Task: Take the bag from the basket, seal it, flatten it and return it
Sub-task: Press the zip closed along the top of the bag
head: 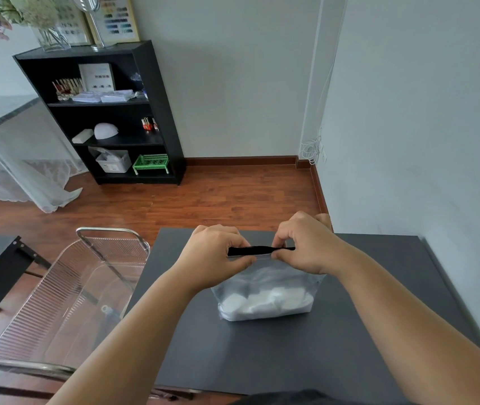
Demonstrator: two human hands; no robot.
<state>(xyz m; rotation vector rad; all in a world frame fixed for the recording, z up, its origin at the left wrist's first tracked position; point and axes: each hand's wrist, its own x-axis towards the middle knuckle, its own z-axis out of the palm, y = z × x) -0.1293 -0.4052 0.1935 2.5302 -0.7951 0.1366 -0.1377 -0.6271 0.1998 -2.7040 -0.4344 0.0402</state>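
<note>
Bag (pixel 265 296) stands upright on table (pixel 379 287), out of basket (pixel 66 290) at left. Left hand (pixel 215 255) & right hand (pixel 306 247) each pinch black zip strip (pixel 257 250), grip tight, prob pressing seal shut w/ bag steadied upright

Head camera, single wide-angle view: looking forward and down from above the dark table (pixel 291 355), taking in the wood floor (pixel 232 197) beyond. It is sitting close over the forearms, facing the room corner.

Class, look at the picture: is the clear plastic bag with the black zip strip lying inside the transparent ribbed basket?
No, the clear plastic bag stands on the dark grey table, beside the transparent ribbed basket.
</note>
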